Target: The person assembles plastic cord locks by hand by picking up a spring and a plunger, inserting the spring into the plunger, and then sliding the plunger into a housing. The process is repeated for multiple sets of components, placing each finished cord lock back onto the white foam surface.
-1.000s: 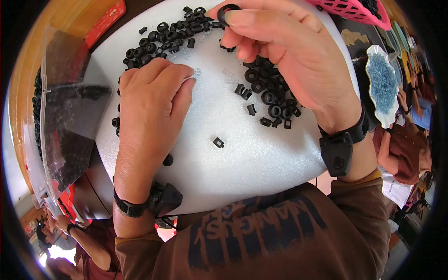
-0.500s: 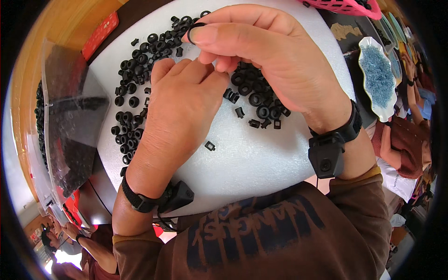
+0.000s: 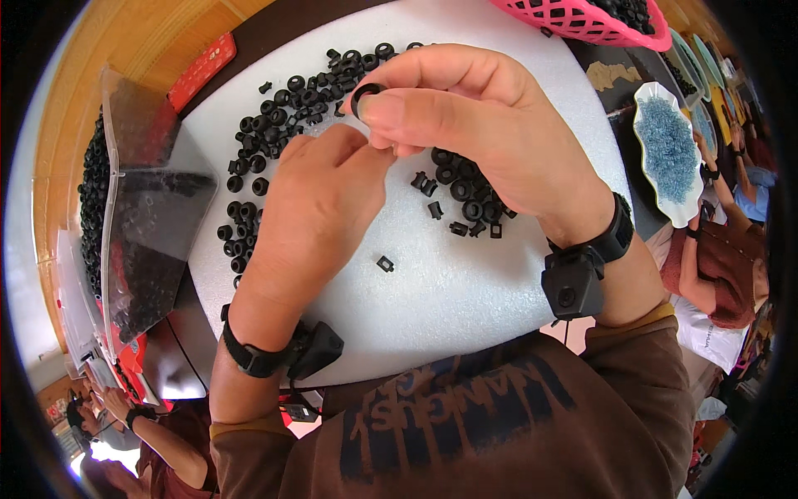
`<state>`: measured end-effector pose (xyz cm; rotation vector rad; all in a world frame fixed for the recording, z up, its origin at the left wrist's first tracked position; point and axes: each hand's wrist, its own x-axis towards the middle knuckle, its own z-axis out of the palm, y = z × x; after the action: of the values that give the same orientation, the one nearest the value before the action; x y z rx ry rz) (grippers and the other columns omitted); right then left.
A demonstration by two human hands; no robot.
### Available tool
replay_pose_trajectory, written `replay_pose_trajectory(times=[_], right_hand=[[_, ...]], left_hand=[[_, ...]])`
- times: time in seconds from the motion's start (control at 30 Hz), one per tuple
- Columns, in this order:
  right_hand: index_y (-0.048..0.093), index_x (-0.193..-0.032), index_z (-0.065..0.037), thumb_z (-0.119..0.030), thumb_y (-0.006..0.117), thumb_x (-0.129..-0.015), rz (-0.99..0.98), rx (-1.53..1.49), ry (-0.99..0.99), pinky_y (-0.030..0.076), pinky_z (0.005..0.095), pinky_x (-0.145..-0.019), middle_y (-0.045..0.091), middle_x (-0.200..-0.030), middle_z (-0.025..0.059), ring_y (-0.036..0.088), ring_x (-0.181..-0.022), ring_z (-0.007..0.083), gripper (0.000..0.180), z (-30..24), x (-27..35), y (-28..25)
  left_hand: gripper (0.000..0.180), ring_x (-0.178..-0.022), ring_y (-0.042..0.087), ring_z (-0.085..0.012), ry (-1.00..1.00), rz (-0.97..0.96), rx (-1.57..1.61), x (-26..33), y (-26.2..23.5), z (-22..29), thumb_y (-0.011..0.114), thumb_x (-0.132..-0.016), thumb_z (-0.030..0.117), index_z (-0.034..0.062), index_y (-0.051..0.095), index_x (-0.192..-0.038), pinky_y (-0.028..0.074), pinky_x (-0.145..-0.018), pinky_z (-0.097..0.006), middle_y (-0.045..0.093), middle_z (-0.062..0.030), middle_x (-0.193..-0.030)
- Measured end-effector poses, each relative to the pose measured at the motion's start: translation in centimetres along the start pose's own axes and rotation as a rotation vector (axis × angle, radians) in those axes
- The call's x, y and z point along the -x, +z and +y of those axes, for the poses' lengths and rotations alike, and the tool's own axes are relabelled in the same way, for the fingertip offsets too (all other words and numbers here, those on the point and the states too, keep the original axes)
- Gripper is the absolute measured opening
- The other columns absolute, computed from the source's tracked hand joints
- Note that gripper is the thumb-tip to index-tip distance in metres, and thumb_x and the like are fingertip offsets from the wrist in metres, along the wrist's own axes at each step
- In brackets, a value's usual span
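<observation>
My right hand [image 3: 490, 125] pinches a black ring [image 3: 358, 101] between thumb and index finger, its other fingers curled beneath. Just below and left of it, my left hand [image 3: 320, 200] is closed, back upward. Its fingertips are hidden, so whatever it holds cannot be made out. Both hands hover close together above a white foam board [image 3: 432, 308]. Many small round black parts [image 3: 259, 185] are scattered left of and beyond my left hand. Under my right hand lies another black cluster [image 3: 461, 190] of rings and small spool-like pieces. One small black frame piece [image 3: 385, 264] lies apart, nearer to me.
A clear plastic box [image 3: 170, 241] with black parts stands at the left. Behind it lies a red packet [image 3: 202, 71]. A pink basket [image 3: 565, 32] of black parts is at the far right, near a white wavy-edged dish [image 3: 683, 218] of blue beads. Other people sit at both sides.
My right hand has come down toward me and nearer my left hand, still pinching the black ring, which has turned. The whole view has shifted slightly.
</observation>
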<state>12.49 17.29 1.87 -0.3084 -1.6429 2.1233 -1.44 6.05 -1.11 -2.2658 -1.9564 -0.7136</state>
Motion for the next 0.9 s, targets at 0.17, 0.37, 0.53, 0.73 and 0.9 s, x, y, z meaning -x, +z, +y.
replay_pose_trajectory(times=[0.17, 0.37, 0.53, 0.73, 0.9], right_hand=[[0.064, -0.099, 0.0, -0.017, 0.061, -0.085, -0.011, 0.05, -0.01, 0.045, 0.0205, -0.068, 0.064, -0.081, 0.0037, 0.055, -0.072, 0.0071, 0.023, 0.2, -0.1, -0.2], [0.065, -0.099, -0.001, -0.018, 0.061, -0.085, 0.06, 0.101, -0.009, 0.045, 0.02, -0.068, 0.064, -0.081, 0.0026, 0.055, -0.072, 0.007, 0.022, 0.6, -0.5, -0.3], [0.065, -0.098, -0.002, -0.018, 0.061, -0.085, 0.023, 0.125, 0.014, 0.044, 0.0195, -0.068, 0.064, -0.08, 0.002, 0.054, -0.071, 0.0065, 0.021, 0.7, -0.5, -0.4], [0.066, -0.096, -0.002, -0.018, 0.062, -0.085, 0.003, 0.054, 0.015, 0.044, 0.0189, -0.067, 0.062, -0.079, 0.0011, 0.054, -0.071, 0.0059, 0.02, 1.0, -0.6, -0.4], [0.066, -0.096, -0.002, -0.018, 0.062, -0.085, 0.018, 0.068, 0.027, 0.044, 0.019, -0.066, 0.062, -0.079, 0.001, 0.054, -0.071, 0.0058, 0.02, 0.8, -0.6, -0.3]], left_hand=[[0.018, -0.072, 0.054, -0.0277, -0.141, -0.089, 0.152, 1.4, -0.3, -0.5, 0.061, -0.071, 0.003, 0.0069, 0.06, -0.089, 0.044, -0.066, -0.036, 0.056, -0.0066, -0.08], [0.017, -0.073, 0.055, -0.0281, -0.139, -0.137, 0.156, 1.4, -1.0, -0.5, 0.061, -0.072, 0.001, 0.0063, 0.06, -0.089, 0.045, -0.067, -0.036, 0.057, -0.007, -0.081], [0.017, -0.074, 0.056, -0.0278, -0.136, -0.118, 0.181, 1.5, -1.0, -1.0, 0.062, -0.071, 0.0, 0.0041, 0.061, -0.087, 0.045, -0.067, -0.035, 0.057, -0.0087, -0.083], [0.022, -0.079, 0.056, -0.0256, -0.084, -0.166, -0.01, 0.9, -1.7, -0.3, 0.065, -0.07, 0.006, 0.0045, 0.062, -0.091, 0.042, -0.072, -0.035, 0.057, -0.0076, -0.087], [0.026, -0.08, 0.055, -0.0235, -0.113, -0.16, -0.048, 1.2, -2.5, -0.4, 0.067, -0.071, 0.011, 0.005, 0.062, -0.096, 0.041, -0.074, -0.034, 0.056, -0.0057, -0.091]])
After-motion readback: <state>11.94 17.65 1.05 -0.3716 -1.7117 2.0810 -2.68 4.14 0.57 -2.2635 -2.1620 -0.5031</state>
